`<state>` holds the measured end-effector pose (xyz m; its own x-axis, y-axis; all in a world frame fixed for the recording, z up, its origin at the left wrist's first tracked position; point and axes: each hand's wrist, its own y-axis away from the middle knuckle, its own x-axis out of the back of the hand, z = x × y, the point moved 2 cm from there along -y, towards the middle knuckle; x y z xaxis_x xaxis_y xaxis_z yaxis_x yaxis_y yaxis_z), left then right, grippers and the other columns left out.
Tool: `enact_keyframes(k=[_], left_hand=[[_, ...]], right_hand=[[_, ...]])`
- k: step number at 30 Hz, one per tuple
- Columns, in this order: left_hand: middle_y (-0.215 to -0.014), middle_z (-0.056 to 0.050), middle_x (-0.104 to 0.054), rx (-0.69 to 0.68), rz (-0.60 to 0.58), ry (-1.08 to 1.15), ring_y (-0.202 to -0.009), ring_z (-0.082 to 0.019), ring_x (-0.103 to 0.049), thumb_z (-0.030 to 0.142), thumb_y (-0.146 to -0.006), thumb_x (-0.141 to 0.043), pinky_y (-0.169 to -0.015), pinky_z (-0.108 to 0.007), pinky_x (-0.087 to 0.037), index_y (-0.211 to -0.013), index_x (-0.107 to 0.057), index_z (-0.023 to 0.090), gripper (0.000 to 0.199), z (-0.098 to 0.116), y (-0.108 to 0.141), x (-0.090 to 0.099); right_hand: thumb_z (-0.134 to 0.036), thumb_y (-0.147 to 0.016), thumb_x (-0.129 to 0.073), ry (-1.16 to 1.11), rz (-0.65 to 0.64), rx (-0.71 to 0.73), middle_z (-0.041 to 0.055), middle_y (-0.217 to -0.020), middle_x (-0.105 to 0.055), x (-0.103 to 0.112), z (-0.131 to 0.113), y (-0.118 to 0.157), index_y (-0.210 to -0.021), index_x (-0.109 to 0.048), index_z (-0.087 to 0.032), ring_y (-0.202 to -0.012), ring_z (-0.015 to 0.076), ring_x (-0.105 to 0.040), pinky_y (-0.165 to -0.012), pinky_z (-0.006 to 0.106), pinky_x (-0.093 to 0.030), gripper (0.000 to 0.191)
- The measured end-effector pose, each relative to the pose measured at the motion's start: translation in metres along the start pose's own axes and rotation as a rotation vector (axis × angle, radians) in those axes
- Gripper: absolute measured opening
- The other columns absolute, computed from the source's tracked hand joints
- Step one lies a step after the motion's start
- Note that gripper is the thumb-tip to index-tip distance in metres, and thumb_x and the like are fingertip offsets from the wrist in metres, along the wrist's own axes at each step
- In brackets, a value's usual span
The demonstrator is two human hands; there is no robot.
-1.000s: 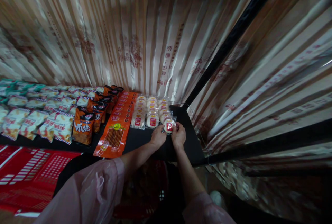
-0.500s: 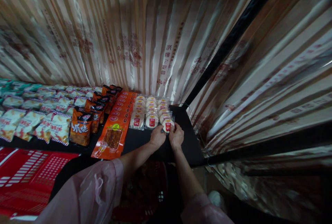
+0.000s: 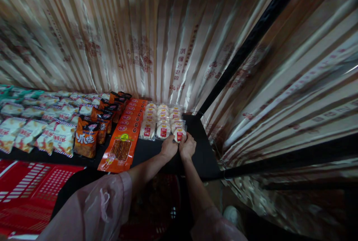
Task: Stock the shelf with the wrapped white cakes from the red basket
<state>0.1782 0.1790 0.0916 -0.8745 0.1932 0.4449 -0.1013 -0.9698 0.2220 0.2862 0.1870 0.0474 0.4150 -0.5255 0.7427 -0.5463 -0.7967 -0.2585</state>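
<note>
Curtain (image 3: 156,47) backs the black shelf (image 3: 204,159), which gives room between my right hand (image 3: 187,146) and its right edge. That hand and my left hand (image 3: 169,148) grip opposite sides of one round white cracker packet (image 3: 179,135), fronting the rightmost packet row (image 3: 176,116).

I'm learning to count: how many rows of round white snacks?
3: the left row, the middle row and the right row, its front pack between left hand and right hand. More may be hidden behind.
</note>
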Motion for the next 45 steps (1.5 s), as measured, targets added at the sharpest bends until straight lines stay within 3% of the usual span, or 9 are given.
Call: enact_keyframes(k=[11, 18, 23, 31, 36, 45], left_hand=[[-0.136, -0.009, -0.049, -0.031, 0.028, -0.015, -0.129, -0.02, -0.041, 0.002, -0.072, -0.051, -0.11, -0.028, -0.028, -0.119, -0.058, 0.014, 0.048, 0.002, 0.005, -0.003], [-0.131, -0.006, -0.054, -0.092, 0.051, 0.018, -0.124, -0.022, -0.046, 0.005, -0.071, -0.054, -0.108, -0.032, -0.033, -0.113, -0.062, 0.019, 0.044, -0.002, 0.01, -0.005], [-0.128, -0.007, -0.056, -0.096, 0.07, -0.058, -0.122, -0.019, -0.048, 0.002, -0.073, -0.049, -0.106, -0.03, -0.034, -0.111, -0.063, 0.017, 0.042, 0.001, 0.023, -0.001], [-0.115, -0.013, -0.063, -0.104, 0.031, -0.101, -0.107, -0.02, -0.057, 0.023, -0.086, -0.047, -0.098, -0.028, -0.041, -0.109, -0.063, 0.01, 0.031, 0.004, 0.046, 0.004], [-0.102, -0.009, -0.067, -0.111, 0.037, -0.103, -0.094, -0.018, -0.061, 0.028, -0.085, -0.048, -0.089, -0.027, -0.045, -0.101, -0.065, 0.015, 0.026, -0.01, 0.058, 0.003], [-0.092, -0.007, -0.064, -0.174, 0.031, -0.07, -0.083, -0.016, -0.059, 0.022, -0.087, -0.042, -0.077, -0.025, -0.046, -0.095, -0.064, 0.017, 0.025, -0.06, 0.103, 0.005]], right_hand=[[-0.034, -0.083, -0.033, -0.072, 0.076, 0.073, 0.0195, -0.108, -0.06, 0.0, 0.002, 0.004, -0.114, -0.056, -0.007, -0.099, 0.0276, -0.05, -0.089, 0.038, -0.033, 0.047], [-0.033, -0.083, -0.033, -0.088, 0.096, 0.113, 0.0216, -0.114, -0.057, 0.002, 0.004, 0.007, -0.114, -0.054, -0.005, -0.107, 0.0273, -0.047, -0.093, 0.04, -0.031, 0.047], [-0.033, -0.083, -0.033, -0.111, 0.162, 0.118, 0.0197, -0.117, -0.055, 0.005, 0.004, 0.019, -0.113, -0.055, -0.008, -0.111, 0.0272, -0.046, -0.095, 0.041, -0.03, 0.045], [-0.03, -0.079, -0.034, -0.171, 0.121, 0.116, 0.0183, -0.118, -0.055, 0.008, 0.007, 0.047, -0.109, -0.056, -0.011, -0.112, 0.0268, -0.046, -0.095, 0.041, -0.032, 0.042], [-0.027, -0.077, -0.034, -0.253, 0.094, 0.108, 0.018, -0.116, -0.056, 0.017, 0.0, 0.073, -0.108, -0.057, -0.011, -0.109, 0.0258, -0.048, -0.093, 0.042, -0.036, 0.042], [-0.028, -0.076, -0.035, -0.445, 0.0, 0.101, 0.0123, -0.11, -0.056, 0.018, -0.009, 0.142, -0.101, -0.063, -0.015, -0.105, 0.0213, -0.052, -0.091, 0.037, -0.043, 0.039]])
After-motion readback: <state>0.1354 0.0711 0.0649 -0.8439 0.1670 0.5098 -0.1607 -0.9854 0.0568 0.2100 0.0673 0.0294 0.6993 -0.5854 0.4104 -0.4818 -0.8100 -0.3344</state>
